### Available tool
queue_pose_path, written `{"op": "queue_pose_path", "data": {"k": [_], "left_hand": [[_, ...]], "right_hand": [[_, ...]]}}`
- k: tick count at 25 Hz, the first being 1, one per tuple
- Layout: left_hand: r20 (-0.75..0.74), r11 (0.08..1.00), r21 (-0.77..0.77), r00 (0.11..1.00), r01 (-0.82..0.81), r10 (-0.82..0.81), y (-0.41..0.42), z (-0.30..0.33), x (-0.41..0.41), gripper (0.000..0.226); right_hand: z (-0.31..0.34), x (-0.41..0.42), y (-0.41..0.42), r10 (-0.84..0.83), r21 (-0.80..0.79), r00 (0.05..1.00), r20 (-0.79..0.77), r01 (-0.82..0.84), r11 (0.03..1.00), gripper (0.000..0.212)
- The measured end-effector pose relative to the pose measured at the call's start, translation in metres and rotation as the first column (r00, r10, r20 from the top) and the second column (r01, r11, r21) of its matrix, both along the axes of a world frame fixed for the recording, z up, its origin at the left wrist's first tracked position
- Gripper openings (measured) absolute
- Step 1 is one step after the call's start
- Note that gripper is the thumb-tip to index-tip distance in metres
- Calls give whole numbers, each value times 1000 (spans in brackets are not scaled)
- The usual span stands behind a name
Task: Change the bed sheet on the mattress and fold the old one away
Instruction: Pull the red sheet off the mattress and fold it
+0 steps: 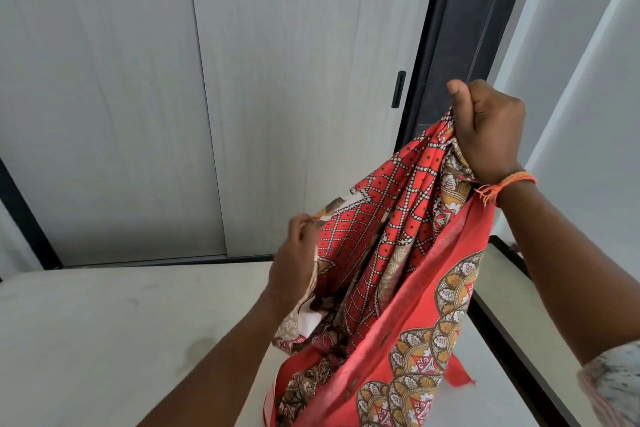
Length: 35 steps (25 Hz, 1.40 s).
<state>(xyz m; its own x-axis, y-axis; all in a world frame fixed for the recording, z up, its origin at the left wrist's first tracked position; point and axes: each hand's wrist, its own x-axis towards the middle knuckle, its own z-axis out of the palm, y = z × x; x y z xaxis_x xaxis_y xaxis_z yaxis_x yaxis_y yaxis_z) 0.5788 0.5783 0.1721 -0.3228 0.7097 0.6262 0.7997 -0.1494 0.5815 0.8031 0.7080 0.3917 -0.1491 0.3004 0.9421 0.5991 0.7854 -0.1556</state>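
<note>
A red patterned bed sheet hangs bunched in the air over the bare off-white mattress. My right hand is raised high and grips a gathered part of the sheet in a fist; an orange thread bracelet circles that wrist. Lower and to the left, my left hand pinches an edge of the sheet near its pale border. The cloth's lower end drapes down onto the mattress near the bottom of the view.
Grey wardrobe sliding doors with a black handle stand behind the mattress. A dark open gap lies to their right, then a white wall. A black bed frame edge runs along the mattress's right side.
</note>
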Motion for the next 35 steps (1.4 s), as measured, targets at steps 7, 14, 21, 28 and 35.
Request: {"op": "queue_pose_path", "data": {"k": [7, 14, 21, 28, 35], "left_hand": [[45, 938, -258, 973, 230, -226, 27, -32, 49, 15], [216, 927, -238, 946, 290, -241, 42, -29, 72, 93], [381, 944, -57, 881, 326, -281, 40, -6, 76, 26], [201, 995, 37, 976, -90, 80, 35, 31, -20, 18], [-171, 977, -15, 963, -214, 208, 14, 55, -49, 20]], "right_hand": [[12, -15, -10, 95, 7, 994, -54, -95, 995, 46], [16, -8, -14, 126, -2, 988, -92, -126, 992, 47], [17, 3, -10, 134, -28, 980, -148, -139, 990, 45], [-2, 24, 4, -87, 0, 994, 61, 88, 996, 43], [-9, 17, 14, -174, -33, 980, 95, 178, 984, 46]]}}
